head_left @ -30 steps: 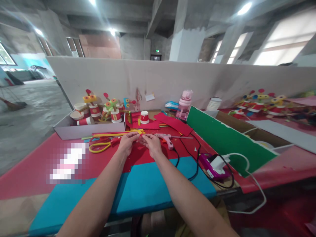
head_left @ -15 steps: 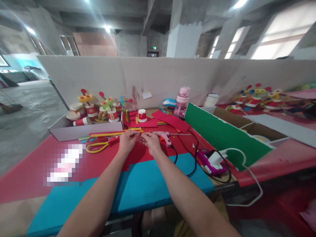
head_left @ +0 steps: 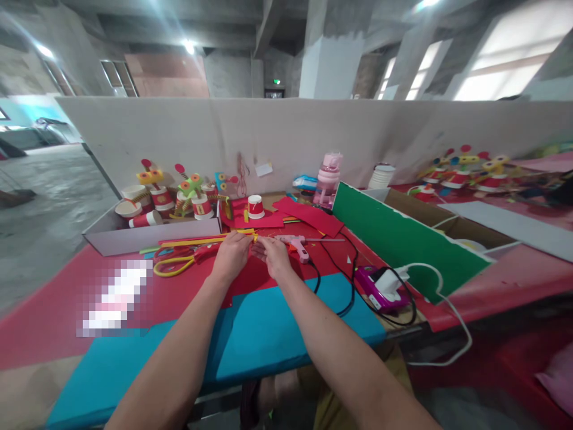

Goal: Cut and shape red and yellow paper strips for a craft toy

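Both hands, left (head_left: pixel 231 255) and right (head_left: pixel 274 255), pinched together on a small yellow piece (head_left: pixel 253 237) (kept steady over red sheet (head_left: pixel 250 276)).

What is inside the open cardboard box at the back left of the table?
The box holds paper cups with red bands and cup figures with colourful paper parts. Its front wall hides the floor of the box and the lower parts of the cups.

Single head camera; looks forward and down along forearms; table (head_left: pixel 54 310) near; wide-angle.
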Tool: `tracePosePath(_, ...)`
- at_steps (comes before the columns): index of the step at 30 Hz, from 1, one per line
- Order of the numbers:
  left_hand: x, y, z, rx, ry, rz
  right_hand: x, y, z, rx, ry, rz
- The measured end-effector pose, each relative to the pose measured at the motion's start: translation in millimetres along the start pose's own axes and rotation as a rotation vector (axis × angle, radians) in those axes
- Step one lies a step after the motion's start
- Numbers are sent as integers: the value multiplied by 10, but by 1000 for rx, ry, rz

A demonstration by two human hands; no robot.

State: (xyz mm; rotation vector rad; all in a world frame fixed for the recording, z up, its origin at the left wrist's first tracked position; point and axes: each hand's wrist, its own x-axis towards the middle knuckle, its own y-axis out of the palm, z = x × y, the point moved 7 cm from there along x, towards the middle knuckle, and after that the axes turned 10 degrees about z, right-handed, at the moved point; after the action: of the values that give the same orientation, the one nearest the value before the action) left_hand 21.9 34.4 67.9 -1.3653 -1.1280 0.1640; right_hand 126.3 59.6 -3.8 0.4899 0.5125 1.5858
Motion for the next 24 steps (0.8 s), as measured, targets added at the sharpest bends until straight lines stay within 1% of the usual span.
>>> tracePosePath(3,20,5,-54,19,13,21,-4,-9,4,39,17,-24)
tracePosePath(5,25,21,-62,2,14,32,-3,-7,14,29,3,-13)
tracePosePath(8,10,42,-6,-81,-22,13,2,-14,12,17,-17,7)
tracePosePath(9,0,46,34,-142,-47,-3,5,-17,10,16,-21,13)
tracePosePath(11,-29,43,153,-332,-134,-61,14,-12,12,3,-37,30)
tracePosePath(14,-99,58,376,-702,-339,-187,26,3,29,-54,-67,43)
tracePosePath(16,-128,109,463,-923,-441,-220,31,22,40,-126,-84,55)
tracePosePath(18,-117,169,473,-1075,-464,-185,33,62,51,-225,-110,101)
tracePosePath(19,-105,194,466,-1112,-461,-155,31,82,55,-271,-127,128)
tracePosePath(21,-91,228,455,-1119,-457,-104,27,100,61,-331,-166,158)
tracePosePath(24,-103,250,468,-1100,-489,-90,24,61,83,-388,-225,118)
